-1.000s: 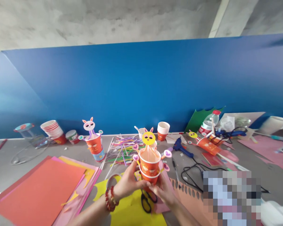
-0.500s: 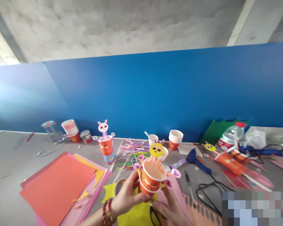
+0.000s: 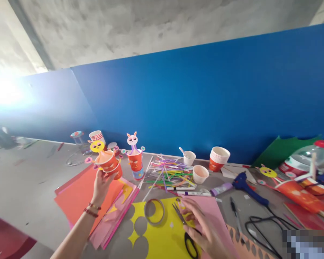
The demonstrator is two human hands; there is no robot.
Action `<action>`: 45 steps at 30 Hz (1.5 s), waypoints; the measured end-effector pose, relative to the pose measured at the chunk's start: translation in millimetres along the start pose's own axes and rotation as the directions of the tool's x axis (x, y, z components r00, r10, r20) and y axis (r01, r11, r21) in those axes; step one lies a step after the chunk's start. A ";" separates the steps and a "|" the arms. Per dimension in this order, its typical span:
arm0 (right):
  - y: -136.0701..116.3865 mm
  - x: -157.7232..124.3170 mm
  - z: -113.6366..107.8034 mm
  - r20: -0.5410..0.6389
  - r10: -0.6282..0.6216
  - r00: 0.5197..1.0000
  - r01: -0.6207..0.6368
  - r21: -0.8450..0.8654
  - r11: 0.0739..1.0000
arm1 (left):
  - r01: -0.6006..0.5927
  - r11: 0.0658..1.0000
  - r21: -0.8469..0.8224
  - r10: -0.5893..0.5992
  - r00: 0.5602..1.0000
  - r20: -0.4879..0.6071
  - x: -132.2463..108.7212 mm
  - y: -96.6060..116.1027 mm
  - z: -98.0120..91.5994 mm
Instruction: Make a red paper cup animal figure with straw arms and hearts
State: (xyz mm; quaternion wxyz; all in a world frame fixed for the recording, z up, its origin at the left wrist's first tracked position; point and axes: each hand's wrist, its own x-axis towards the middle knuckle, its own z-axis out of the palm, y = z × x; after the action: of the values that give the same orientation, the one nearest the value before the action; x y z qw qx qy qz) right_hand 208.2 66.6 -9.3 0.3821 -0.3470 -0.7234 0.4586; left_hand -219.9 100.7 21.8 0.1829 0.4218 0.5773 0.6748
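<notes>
My left hand (image 3: 104, 185) holds an orange paper-cup figure (image 3: 108, 162) with a yellow animal face and small pink discs, tilted above the orange paper sheets (image 3: 89, 201). A second orange cup sits against it. Over the yellow paper (image 3: 162, 235), my right hand (image 3: 201, 223) has its fingers apart and holds nothing. Black-handled scissors (image 3: 190, 244) lie beside and partly under it. A standing cup figure with a white animal face (image 3: 135, 158) is just right of my left hand's figure.
A tape roll (image 3: 154, 212) lies on the yellow paper. Behind are colored strips (image 3: 170, 172), small white cups (image 3: 200, 174) and stacked cups (image 3: 218, 158). At right are a blue glue gun (image 3: 250, 189), its cable, a pen and a lying cup figure (image 3: 299, 194).
The yellow-faced cup figure has moved left in my left hand. My right hand has let go of it and is now over the scissors. The view has shifted.
</notes>
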 end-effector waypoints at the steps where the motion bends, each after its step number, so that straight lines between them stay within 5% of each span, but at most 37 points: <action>1: -0.1 -0.2 0.2 0.004 0.016 1.000 -0.016 -0.001 1.000 | 0.010 1.000 0.014 -0.010 1.000 -0.009 11.0 -10.8 -0.3; 7: 3.1 1.6 0.9 0.016 0.065 0.998 -0.065 0.028 0.997 | 0.045 0.998 0.034 -0.047 0.997 0.055 42.2 -60.9 17.6; 15: 9.5 4.3 -2.0 0.075 0.064 0.995 -0.064 -0.005 0.998 | 0.034 0.999 0.002 -0.034 0.996 0.081 33.6 -79.3 22.6; 24: 7.9 7.1 -2.7 0.077 0.031 0.997 -0.028 -0.042 0.999 | 0.014 0.999 -0.050 -0.012 0.998 0.055 32.3 -61.9 -2.4; 36: 9.0 5.6 -1.5 0.085 0.072 0.994 -0.068 -0.045 0.997 | 0.096 0.978 -0.186 -0.086 0.994 0.064 29.9 -31.1 -7.5; 45: 6.6 6.6 1.6 0.044 0.067 0.997 -0.064 -0.068 0.996 | 0.028 0.960 -0.277 -0.020 0.999 0.032 15.3 5.2 -24.1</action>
State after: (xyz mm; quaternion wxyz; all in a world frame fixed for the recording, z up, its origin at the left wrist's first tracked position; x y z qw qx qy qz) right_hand 204.8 73.8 -14.3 0.3385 -0.3723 -0.7350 0.4545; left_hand -246.3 95.5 32.7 0.2566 0.3948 0.4792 0.7407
